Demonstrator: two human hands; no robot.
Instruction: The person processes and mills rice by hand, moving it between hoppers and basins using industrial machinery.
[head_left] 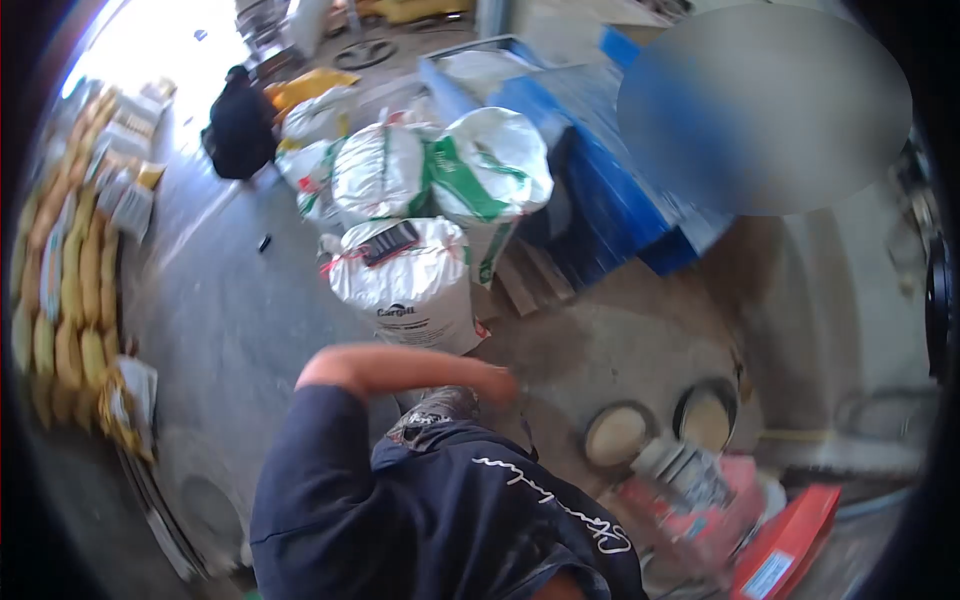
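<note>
My left arm is bent with the elbow out, its dark navy sleeve ending at a bare forearm that runs right across the middle of the view. My left hand is blurred at the end of it, and its fingers cannot be made out. Just below the forearm lies something dark and patterned, against my navy shirt with white script. The nearest thing ahead is a white Cargill sack standing on the concrete floor. My right hand is not in view.
More white and green sacks stand behind the first, beside blue pallets. Yellow bags are stacked along the left. A person in black crouches far back. Two round openings and a red box are at right.
</note>
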